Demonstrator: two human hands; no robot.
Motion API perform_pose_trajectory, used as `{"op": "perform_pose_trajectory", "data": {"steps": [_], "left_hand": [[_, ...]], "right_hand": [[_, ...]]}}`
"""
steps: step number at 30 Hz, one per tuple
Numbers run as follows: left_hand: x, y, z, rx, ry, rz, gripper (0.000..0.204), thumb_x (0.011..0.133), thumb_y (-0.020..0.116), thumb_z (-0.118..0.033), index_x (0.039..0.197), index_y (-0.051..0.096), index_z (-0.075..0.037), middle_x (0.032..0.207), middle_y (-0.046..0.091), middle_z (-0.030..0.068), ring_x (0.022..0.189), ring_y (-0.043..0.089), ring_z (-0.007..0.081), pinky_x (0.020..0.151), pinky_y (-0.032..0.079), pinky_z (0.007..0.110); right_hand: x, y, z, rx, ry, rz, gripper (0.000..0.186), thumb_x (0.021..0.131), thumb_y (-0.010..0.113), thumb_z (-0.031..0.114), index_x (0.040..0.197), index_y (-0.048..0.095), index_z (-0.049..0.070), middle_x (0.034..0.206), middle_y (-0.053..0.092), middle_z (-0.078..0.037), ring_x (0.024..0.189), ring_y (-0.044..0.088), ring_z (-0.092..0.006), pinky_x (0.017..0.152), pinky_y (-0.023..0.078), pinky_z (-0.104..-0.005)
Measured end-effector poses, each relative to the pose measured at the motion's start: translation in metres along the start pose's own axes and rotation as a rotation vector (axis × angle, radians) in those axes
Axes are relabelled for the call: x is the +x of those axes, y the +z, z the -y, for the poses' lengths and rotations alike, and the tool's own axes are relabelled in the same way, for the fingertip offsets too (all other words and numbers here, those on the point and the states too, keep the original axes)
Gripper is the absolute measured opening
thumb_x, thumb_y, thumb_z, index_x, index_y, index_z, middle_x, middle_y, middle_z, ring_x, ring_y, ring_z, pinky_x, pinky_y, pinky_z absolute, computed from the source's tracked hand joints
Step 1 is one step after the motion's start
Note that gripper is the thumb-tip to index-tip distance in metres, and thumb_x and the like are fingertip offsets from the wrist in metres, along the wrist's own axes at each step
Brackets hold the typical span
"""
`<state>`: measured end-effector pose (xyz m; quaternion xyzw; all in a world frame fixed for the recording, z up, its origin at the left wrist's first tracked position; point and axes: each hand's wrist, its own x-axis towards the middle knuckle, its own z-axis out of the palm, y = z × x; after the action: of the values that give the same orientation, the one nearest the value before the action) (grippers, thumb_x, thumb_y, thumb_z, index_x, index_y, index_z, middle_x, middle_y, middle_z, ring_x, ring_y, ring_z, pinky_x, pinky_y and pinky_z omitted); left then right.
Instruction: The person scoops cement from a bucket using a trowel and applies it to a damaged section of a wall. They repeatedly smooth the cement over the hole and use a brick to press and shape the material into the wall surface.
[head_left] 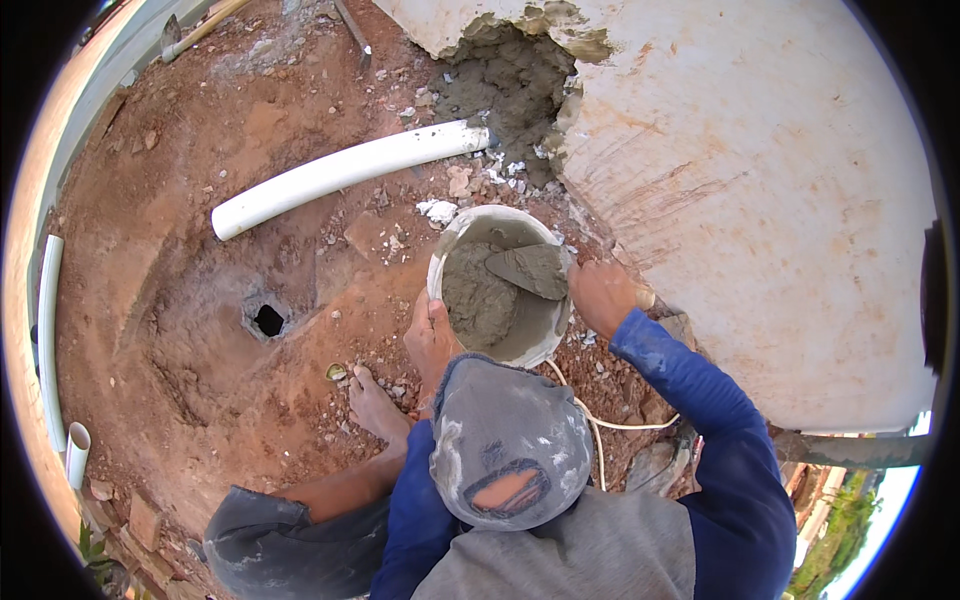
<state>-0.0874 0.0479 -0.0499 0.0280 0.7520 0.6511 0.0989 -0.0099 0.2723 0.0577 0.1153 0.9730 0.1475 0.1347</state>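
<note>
Rough mortar (505, 90) packs the far gap in the wall (750, 200); smoothing likely remains. A co-worker's (590, 560) left fingers (430, 306) clasp the nearer bucket (436, 275), right fingers (590, 284) wrapping the trowel (530, 270); the wearer's own fingers, out of view, I cannot tell.

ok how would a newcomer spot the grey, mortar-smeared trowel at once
Start at the broad cream wall or slab filling the upper right. Left of its edge stands a round whitish bucket of lumpy grey mortar. Inside it, the grey, leaf-shaped trowel stands out from that mortar by its flat, tapering blade.
</note>
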Motion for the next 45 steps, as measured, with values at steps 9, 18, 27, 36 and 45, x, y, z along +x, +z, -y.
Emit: {"op": "perform_pose_trajectory", "data": {"steps": [9,18,27,36,45], "left_hand": [[-0.008,0.003,-0.016,-0.005,0.007,0.086,0.057,0.104,0.049,-0.048,0.134,0.059,-0.001,0.102,0.071,0.0230,0.089,0.068,0.0300,0.079,0.052,0.040],[-0.007,-0.009,-0.009,-0.039,-0.046,0.067,0.051,0.104,0.047,-0.042,0.130,0.061,0.000,0.105,0.070,0.0217,0.093,0.067,0.0297,0.082,0.050,0.040],[-0.011,-0.033,0.004,-0.160,-0.124,-0.036,0.048,0.105,0.045,-0.038,0.127,0.062,0.002,0.105,0.070,0.0206,0.093,0.066,0.0294,0.084,0.049,0.040],[-0.038,-0.081,0.022,-0.091,-0.194,-0.192,0.045,0.105,0.044,-0.033,0.123,0.062,0.004,0.105,0.069,0.0195,0.094,0.064,0.0291,0.085,0.048,0.040],[0.005,-0.007,0.034,0.017,-0.085,-0.097,0.042,0.106,0.043,-0.029,0.122,0.063,0.005,0.104,0.069,0.0178,0.094,0.063,0.0277,0.086,0.048,0.038]], "right_hand": [[-0.031,-0.003,0.062,0.171,-0.199,0.086,0.012,0.081,0.065,0.013,0.084,0.068,0.002,0.078,0.069,-0.019,0.072,0.072,-0.0330,0.062,0.057,-0.0430],[-0.078,0.036,0.044,0.553,0.096,0.121,0.036,0.095,0.061,0.041,0.101,0.068,0.005,0.073,0.068,-0.022,0.072,0.068,-0.0423,0.069,0.054,-0.0523],[-0.089,0.044,0.040,0.664,0.106,-0.027,0.037,0.095,0.064,0.040,0.096,0.068,0.004,0.071,0.067,-0.021,0.068,0.067,-0.0404,0.064,0.052,-0.0505],[0.007,-0.056,0.037,1.297,-0.098,0.177,0.040,0.092,0.072,0.041,0.081,0.068,0.003,0.063,0.062,-0.008,0.054,0.063,-0.0213,0.053,0.050,-0.0356],[0.173,0.035,-0.141,1.557,0.445,0.234,0.043,0.097,0.067,0.044,0.078,0.064,0.005,0.059,0.050,0.003,0.045,0.044,-0.0065,0.041,0.036,-0.0231]]}}
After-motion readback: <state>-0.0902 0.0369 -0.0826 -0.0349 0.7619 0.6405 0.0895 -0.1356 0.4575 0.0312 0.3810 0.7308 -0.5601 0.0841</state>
